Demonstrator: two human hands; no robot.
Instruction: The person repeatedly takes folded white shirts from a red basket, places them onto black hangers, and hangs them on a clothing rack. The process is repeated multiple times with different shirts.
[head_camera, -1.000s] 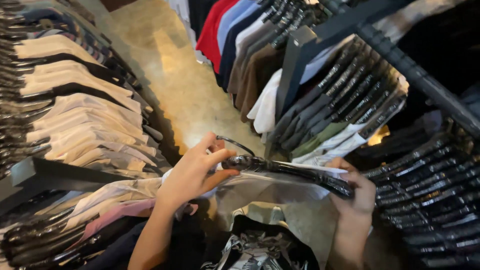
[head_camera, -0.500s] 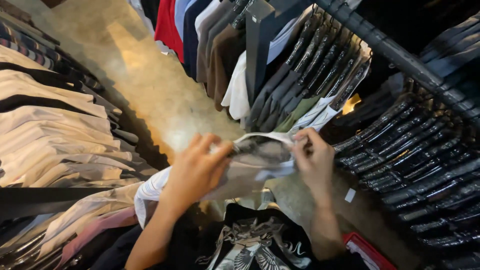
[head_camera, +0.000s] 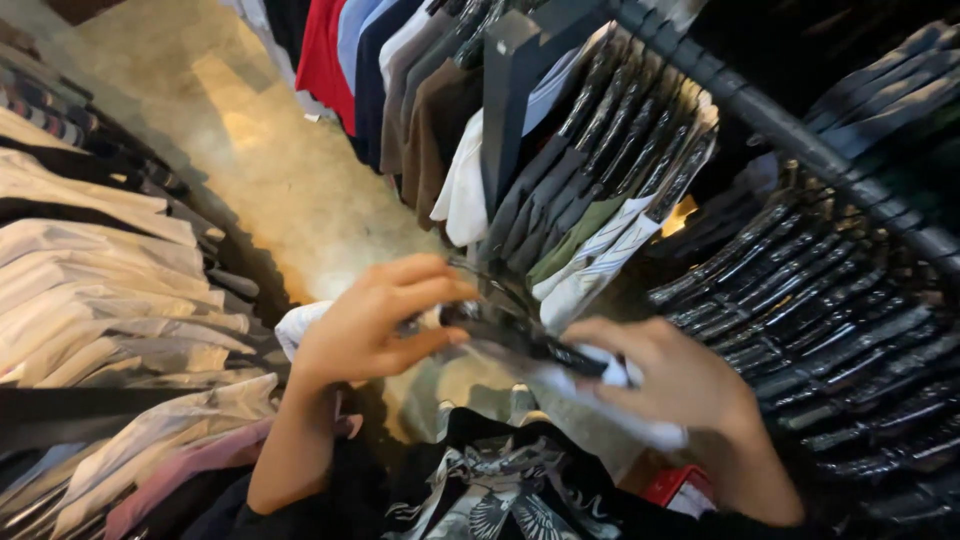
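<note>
My left hand (head_camera: 375, 320) and my right hand (head_camera: 675, 385) both grip a black clothes hanger (head_camera: 520, 335) that carries a pale grey-white garment (head_camera: 590, 395), held in front of me between two clothing racks. The left hand pinches the hanger near its hook end. The right hand closes over the other end and the cloth beneath it. The garment is bunched and blurred, so its shape is unclear. Below it lies a black shirt with a white print (head_camera: 490, 490).
A rack of white and pink shirts (head_camera: 110, 300) fills the left. Dark garments on black hangers (head_camera: 800, 300) crowd the right rack, behind a black metal post (head_camera: 505, 110). Red, blue and brown shirts (head_camera: 370, 70) hang at the top. A beige floor (head_camera: 260, 170) runs between.
My two hands have come closer together on the hanger, and the garment has bunched up between them. The view has shifted toward the racks on the right.
</note>
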